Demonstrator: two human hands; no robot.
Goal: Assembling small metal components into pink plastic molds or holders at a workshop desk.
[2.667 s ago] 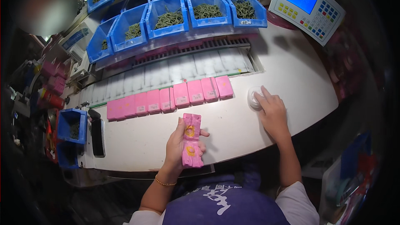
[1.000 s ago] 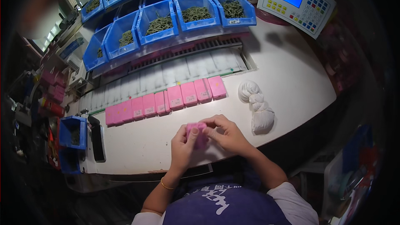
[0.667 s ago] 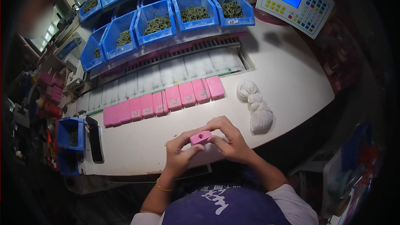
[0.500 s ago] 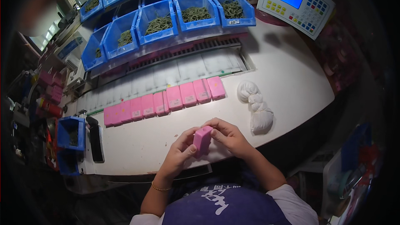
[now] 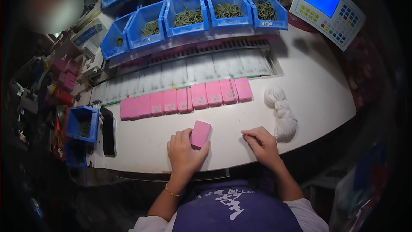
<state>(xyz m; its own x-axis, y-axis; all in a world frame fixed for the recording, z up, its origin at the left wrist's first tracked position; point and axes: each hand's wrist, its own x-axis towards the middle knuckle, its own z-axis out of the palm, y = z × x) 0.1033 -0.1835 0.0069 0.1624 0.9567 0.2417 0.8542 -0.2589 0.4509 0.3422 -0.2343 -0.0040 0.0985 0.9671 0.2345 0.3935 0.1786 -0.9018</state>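
Note:
My left hand point(image 5: 183, 154) holds a small closed pink case point(image 5: 200, 134) tilted up on the white table point(image 5: 326, 99), thumb on its right side. My right hand point(image 5: 262, 144) rests on the table near the front edge, fingers curled, with nothing in it. Just right of that hand lies a knotted white cloth point(image 5: 281, 112). Beyond both hands a row of several closed pink cases point(image 5: 189, 99) lies side by side across the middle of the table.
Blue bins point(image 5: 189, 15) of dark green bands line the back, above a strip of white slots point(image 5: 201, 66). A control panel with a blue screen point(image 5: 328, 6) stands back right. A black phone point(image 5: 108, 135) and a small blue bin point(image 5: 81, 124) are at left.
The pink case was held open, then both hands shut it. My right hand has now let go and dropped to the table; the left hand alone keeps the case.

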